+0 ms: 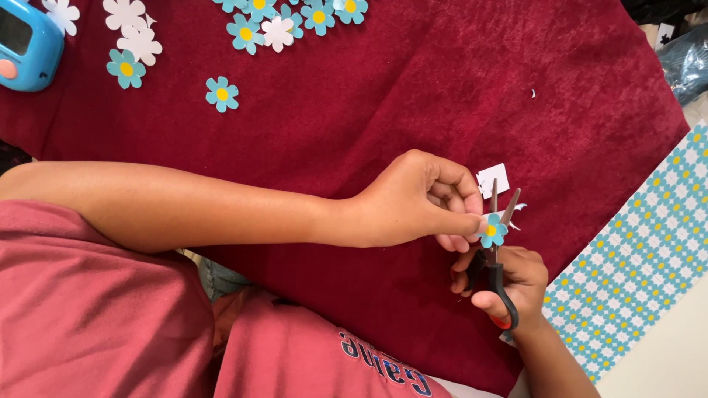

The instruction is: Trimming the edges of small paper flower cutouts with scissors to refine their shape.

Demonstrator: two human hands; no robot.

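**Trimming a paper flower with scissors**

We are pinching a small teal paper flower (493,231) with a yellow centre between the thumb and fingertips of our left hand (420,199), just right of the frame's centre. That hand is closed on the flower's edge, leaving most of the petals free. Our right hand (516,284), directly below, is wrapped around the black handles of the scissors (495,243), whose blades are standing slightly apart and pointing up past the flower.

We are judging the flower to be very light, thin and floppy: easy to crease or tear, and likely to twist if held far from the cut. A grip close beside the blades, on the part already trimmed, looks soundest. A white paper scrap (493,179) is lying just above the blades.

Further out, everything is resting on a dark red cloth (383,96) covering the table. At the lower right a printed sheet (649,250) of the same flowers is lying flat. Along the top edge, towards the upper left, cut flowers (280,29) are lying loose, some teal side up, some showing white backs. A blue plastic device (26,48) is sitting in the upper left corner. We are seeing no box, bowl or tray here; the finished pieces are simply scattered on the cloth.
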